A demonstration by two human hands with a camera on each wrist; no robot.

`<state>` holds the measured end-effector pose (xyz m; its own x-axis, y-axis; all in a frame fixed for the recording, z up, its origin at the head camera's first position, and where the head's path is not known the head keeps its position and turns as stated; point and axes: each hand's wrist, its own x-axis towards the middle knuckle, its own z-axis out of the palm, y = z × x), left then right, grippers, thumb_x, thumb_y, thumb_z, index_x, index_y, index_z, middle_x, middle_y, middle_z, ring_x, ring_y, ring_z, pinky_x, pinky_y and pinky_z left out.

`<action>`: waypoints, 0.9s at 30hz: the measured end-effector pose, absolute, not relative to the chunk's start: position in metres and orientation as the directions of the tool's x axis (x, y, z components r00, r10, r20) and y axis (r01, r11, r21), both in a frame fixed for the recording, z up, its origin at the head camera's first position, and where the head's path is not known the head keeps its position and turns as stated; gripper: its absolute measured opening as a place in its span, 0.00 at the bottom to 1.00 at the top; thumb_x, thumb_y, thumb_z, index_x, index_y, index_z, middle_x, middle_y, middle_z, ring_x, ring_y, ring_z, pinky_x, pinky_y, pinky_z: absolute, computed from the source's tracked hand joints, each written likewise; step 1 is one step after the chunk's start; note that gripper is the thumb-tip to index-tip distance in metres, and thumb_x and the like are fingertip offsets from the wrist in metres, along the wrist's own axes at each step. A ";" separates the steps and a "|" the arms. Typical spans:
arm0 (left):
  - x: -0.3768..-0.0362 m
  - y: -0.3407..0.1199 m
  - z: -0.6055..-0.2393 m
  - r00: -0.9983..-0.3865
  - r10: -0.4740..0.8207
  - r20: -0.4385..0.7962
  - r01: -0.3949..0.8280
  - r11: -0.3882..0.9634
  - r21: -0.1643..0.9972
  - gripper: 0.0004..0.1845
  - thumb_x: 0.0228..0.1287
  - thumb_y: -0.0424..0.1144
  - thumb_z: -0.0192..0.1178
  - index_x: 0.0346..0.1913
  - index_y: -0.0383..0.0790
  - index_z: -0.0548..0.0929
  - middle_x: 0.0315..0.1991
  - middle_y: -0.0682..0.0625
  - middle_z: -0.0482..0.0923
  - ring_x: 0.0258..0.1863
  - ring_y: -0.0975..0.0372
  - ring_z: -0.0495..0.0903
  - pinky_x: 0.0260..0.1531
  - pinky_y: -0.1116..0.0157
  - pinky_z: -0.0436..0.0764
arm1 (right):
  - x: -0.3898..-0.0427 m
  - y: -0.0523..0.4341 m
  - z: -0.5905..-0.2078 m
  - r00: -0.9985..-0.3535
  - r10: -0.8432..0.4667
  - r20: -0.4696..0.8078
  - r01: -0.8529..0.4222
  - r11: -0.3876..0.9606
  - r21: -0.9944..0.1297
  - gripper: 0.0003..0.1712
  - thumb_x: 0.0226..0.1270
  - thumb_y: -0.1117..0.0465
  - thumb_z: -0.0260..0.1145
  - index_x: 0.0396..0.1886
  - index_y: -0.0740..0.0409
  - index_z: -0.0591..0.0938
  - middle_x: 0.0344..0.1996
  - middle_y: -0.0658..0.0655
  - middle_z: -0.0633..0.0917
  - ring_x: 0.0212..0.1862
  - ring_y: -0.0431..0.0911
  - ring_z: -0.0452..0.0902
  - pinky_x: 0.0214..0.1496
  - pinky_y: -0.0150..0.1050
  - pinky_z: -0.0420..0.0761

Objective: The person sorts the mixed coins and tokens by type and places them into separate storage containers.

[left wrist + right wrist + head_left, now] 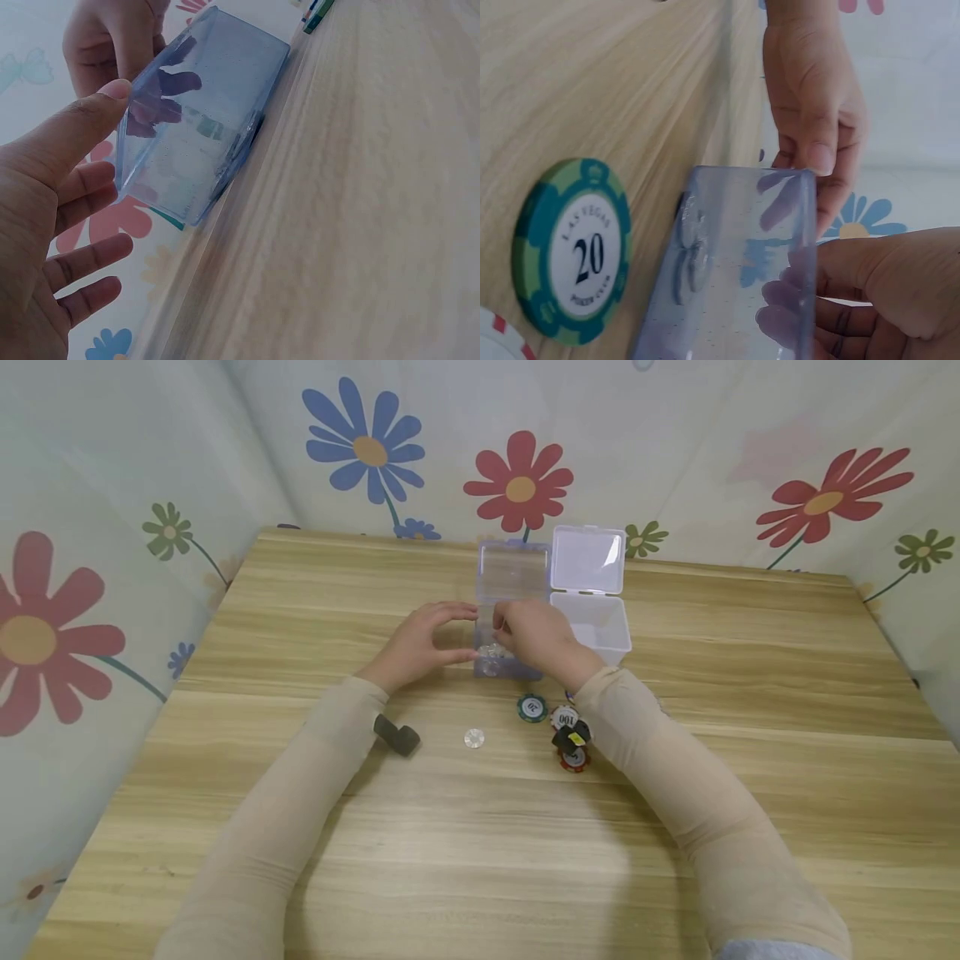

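Observation:
A blue-tinted clear plastic box (507, 670) stands with its lid (514, 572) raised, several clear discs (491, 652) on its floor. My right hand (536, 631) reaches into it from above with bent fingers, seen through the wall in both wrist views; whether they hold a disc I cannot tell. My left hand (420, 643) is at the box's left side, fingers spread and gently bent, thumb tip right at the rim in the left wrist view. One clear disc (474, 738) lies on the table in front. A green poker chip (574, 251) marked 20 lies near the box.
A white plastic box (611, 631) with its lid up stands right of the blue one. A white chip (564, 718) marked 100 and a red chip (574, 760) lie below my right wrist. Behind the wooden table (337, 585) hangs a flowered curtain (435, 410).

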<state>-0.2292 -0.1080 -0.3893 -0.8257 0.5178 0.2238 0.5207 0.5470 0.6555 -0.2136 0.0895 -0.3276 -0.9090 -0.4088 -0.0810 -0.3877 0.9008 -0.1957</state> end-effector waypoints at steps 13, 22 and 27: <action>-0.230 -0.110 -0.392 -0.829 0.514 0.220 0.514 0.546 0.661 0.33 0.53 0.49 0.71 0.62 0.45 0.76 0.67 0.51 0.71 0.71 0.55 0.64 0.73 0.54 0.59 | -0.197 0.092 -0.317 -0.906 -0.422 0.030 -0.414 0.870 -0.269 0.11 0.69 0.57 0.60 0.44 0.58 0.82 0.40 0.56 0.86 0.41 0.48 0.80 0.43 0.43 0.82; -0.229 -0.109 -0.389 -0.829 0.514 0.220 0.514 0.545 0.662 0.33 0.53 0.49 0.71 0.62 0.46 0.75 0.67 0.51 0.71 0.71 0.55 0.64 0.73 0.54 0.60 | -0.175 0.095 -0.317 -0.886 -0.459 0.067 -0.450 0.816 -0.363 0.09 0.69 0.59 0.61 0.41 0.58 0.83 0.37 0.54 0.86 0.40 0.47 0.81 0.44 0.41 0.82; -0.229 -0.108 -0.388 -0.827 0.516 0.224 0.519 0.545 0.659 0.32 0.53 0.48 0.71 0.62 0.45 0.76 0.67 0.51 0.71 0.70 0.55 0.64 0.73 0.55 0.60 | -0.163 0.096 -0.321 -0.872 -0.484 0.073 -0.473 0.795 -0.380 0.07 0.68 0.59 0.62 0.39 0.58 0.82 0.35 0.55 0.86 0.40 0.48 0.81 0.43 0.41 0.82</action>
<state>-0.2287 -0.1081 -0.3881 -0.8269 0.5157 0.2242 0.5186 0.5451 0.6587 -0.1634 0.0961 -0.3206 -0.8720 -0.4840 0.0734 -0.4731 0.7946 -0.3805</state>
